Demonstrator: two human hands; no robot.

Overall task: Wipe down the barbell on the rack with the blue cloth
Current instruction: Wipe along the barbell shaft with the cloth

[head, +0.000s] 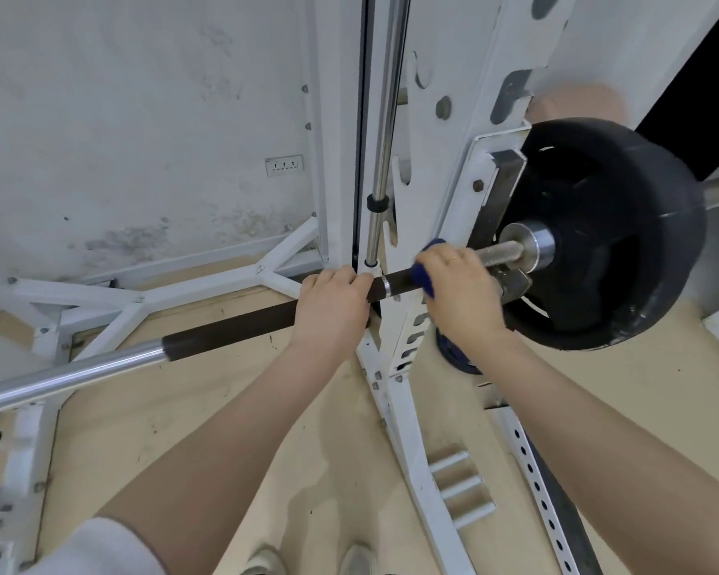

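Note:
The barbell runs from lower left to upper right across the white rack, chrome at the left and dark brown along its grip. A black weight plate sits on its right end. My left hand is wrapped around the dark grip just left of the upright. My right hand presses the blue cloth around the bar between the upright and the plate's collar. Only the cloth's edges show, above and below my fingers.
A chrome guide rod stands vertically behind the bar. White frame struts lie on the tan floor at left. Three short white storage pegs stick out low on the rack. A power socket is on the stained wall.

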